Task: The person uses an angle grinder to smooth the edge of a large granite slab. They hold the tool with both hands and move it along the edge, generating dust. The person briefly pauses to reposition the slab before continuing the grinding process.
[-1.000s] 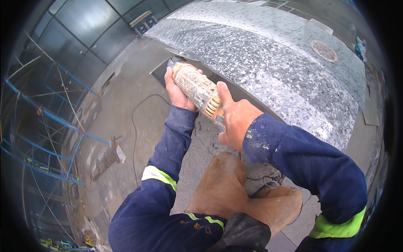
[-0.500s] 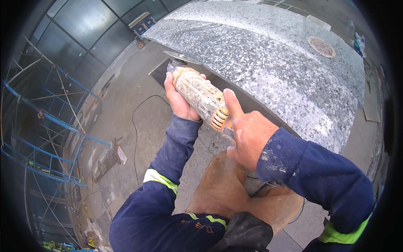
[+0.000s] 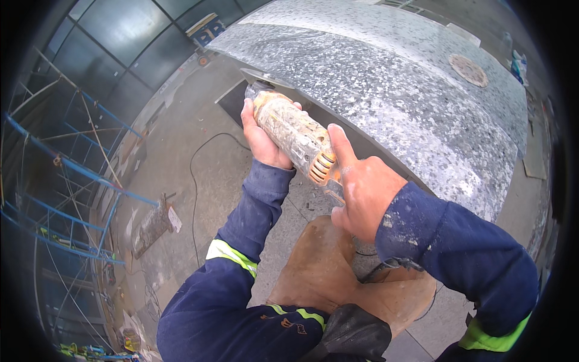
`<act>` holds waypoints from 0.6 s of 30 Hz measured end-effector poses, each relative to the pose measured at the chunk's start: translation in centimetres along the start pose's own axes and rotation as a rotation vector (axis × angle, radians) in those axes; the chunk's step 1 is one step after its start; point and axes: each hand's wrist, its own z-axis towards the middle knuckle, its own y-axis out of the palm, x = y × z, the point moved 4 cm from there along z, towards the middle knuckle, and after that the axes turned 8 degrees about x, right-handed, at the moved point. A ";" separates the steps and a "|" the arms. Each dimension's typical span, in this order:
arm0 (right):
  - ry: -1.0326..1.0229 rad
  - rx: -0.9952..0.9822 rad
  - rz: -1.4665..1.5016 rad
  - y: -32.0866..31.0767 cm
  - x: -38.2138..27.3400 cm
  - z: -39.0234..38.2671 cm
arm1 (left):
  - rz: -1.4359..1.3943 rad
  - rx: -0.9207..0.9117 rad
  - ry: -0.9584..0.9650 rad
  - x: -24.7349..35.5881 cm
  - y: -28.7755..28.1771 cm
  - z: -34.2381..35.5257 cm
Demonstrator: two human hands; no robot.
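An orange angle grinder (image 3: 294, 135), coated in grey dust, is held against the edge of a speckled granite slab (image 3: 392, 84). My left hand (image 3: 260, 140) wraps around the front of its body, near the disc guard (image 3: 260, 78). My right hand (image 3: 360, 190) grips the rear end, thumb stretched up along the housing. The disc sits at the slab's dark lower edge. Both sleeves are dark blue with yellow reflective bands.
A brown board (image 3: 338, 274) lies under my arms. A black power cord (image 3: 199, 181) snakes across the concrete floor. Blue scaffolding (image 3: 66, 181) stands at the left, before dark glass panels. A round abrasive disc (image 3: 468, 70) rests on the slab, far right.
The grinder and both hands sit slightly lower and more to the right in view than a second ago. My grip on the tool is unchanged.
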 end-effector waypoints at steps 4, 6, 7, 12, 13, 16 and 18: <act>0.008 -0.021 -0.018 0.2 -0.2 1.2 | -0.012 -0.019 -0.021 0.4 -0.3 0.8; 0.017 -0.028 -0.035 0.2 -0.4 1.6 | 0.000 -0.004 -0.009 0.7 -0.5 1.1; 0.029 -0.029 -0.047 0.2 -0.6 1.9 | 0.007 0.004 -0.004 0.8 -0.7 1.3; 0.042 -0.024 -0.059 0.6 -0.3 3.3 | 0.027 0.045 0.038 0.8 -2.1 3.3; 0.037 -0.018 -0.058 0.6 -0.4 3.6 | 0.031 0.039 0.050 1.1 -2.3 3.6; 0.014 -0.004 -0.081 0.9 -0.6 4.5 | 0.033 0.044 0.054 1.7 -2.7 4.4; 0.007 -0.003 -0.094 1.1 -0.6 5.1 | 0.038 0.043 0.064 1.9 -2.8 4.6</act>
